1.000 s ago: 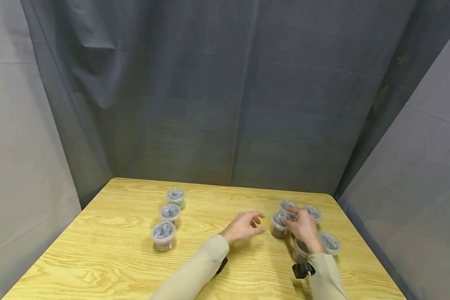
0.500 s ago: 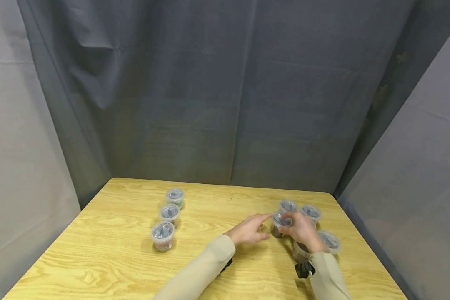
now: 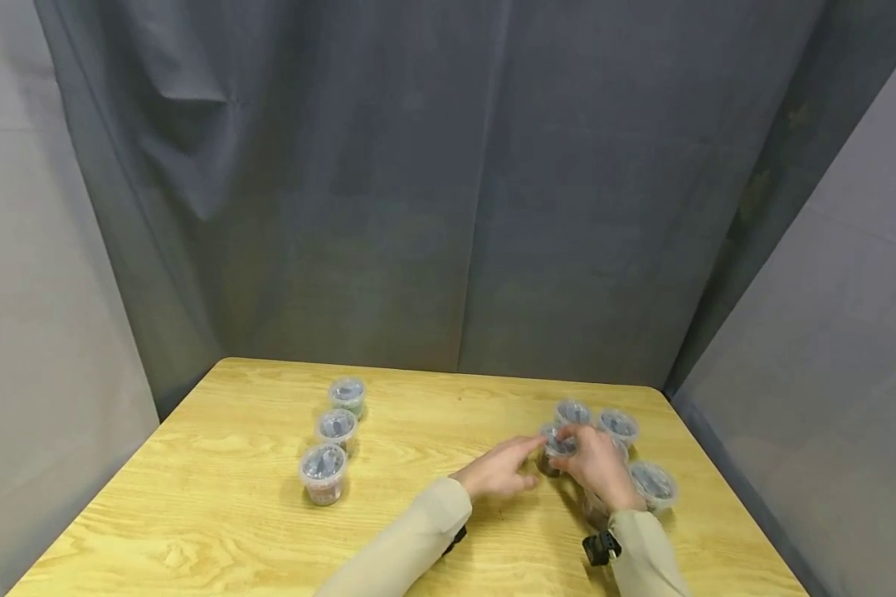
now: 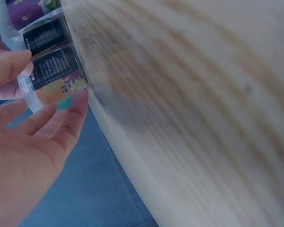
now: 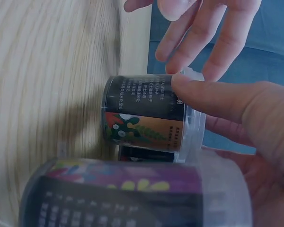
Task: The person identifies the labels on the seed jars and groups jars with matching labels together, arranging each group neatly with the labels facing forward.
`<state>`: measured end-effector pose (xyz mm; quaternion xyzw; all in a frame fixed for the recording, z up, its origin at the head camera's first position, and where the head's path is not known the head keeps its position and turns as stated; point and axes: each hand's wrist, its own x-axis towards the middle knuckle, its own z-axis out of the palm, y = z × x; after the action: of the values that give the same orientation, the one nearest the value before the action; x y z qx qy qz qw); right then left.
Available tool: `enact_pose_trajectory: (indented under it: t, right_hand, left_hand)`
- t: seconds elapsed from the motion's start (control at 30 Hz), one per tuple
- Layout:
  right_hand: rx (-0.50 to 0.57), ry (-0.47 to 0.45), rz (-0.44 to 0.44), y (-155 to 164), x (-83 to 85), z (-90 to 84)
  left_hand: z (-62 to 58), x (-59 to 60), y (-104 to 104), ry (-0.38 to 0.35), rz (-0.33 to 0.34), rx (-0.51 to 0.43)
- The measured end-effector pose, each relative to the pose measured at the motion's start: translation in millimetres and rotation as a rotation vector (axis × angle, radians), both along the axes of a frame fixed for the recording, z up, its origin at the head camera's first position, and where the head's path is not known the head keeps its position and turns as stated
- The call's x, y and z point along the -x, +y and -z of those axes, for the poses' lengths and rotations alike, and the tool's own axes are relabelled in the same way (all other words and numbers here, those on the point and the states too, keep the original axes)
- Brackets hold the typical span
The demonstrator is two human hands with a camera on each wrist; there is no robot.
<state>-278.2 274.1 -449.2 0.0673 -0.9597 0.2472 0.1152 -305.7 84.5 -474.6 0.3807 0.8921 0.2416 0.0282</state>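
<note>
In the head view my right hand [image 3: 601,471] grips a small lidded plastic tub [image 3: 548,464] by its rim. The right wrist view has the thumb against the edge of the clear lid [image 5: 194,130]; the tub's label [image 5: 144,109] is black and orange with a leaf pattern. My left hand [image 3: 499,471] reaches the tub's left side with fingers extended. Those fingers [image 4: 72,118] lie beside the tub in the left wrist view; whether they press on it I cannot tell. The tub stands upright on the table, partly hidden by the right hand.
Similar tubs stand close around the right hand: one behind [image 3: 572,410], one at back right [image 3: 618,424], one at right [image 3: 653,482], and one partly under the wrist [image 3: 594,510]. Three more form a row at left, the nearest [image 3: 323,473] in front. Curtains [image 3: 343,207] surround the wooden table [image 3: 194,514].
My right hand has come down and closed its fingers and thumb on the tub. The left hand has moved right to the tub's side. The row at left stays put.
</note>
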Motion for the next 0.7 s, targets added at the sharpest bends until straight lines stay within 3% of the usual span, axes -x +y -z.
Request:
enact_pose_trajectory:
  t: [0.3, 0.57, 0.7]
  right_hand:
    - [0.028, -0.002, 0.033, -10.6, 2.4, -1.8]
    - [0.115, 0.063, -0.007, -26.7, 2.5, -8.2]
    - [0.149, 0.120, -0.027, -39.9, 3.7, -9.3]
  left_hand:
    - [-0.1, -4.6, -15.4, -0.034, -0.036, -0.082]
    - [-8.9, -12.1, -35.0, -0.116, -0.078, -0.344]
    - [-9.8, -15.6, -46.7, -0.105, -0.131, -0.436]
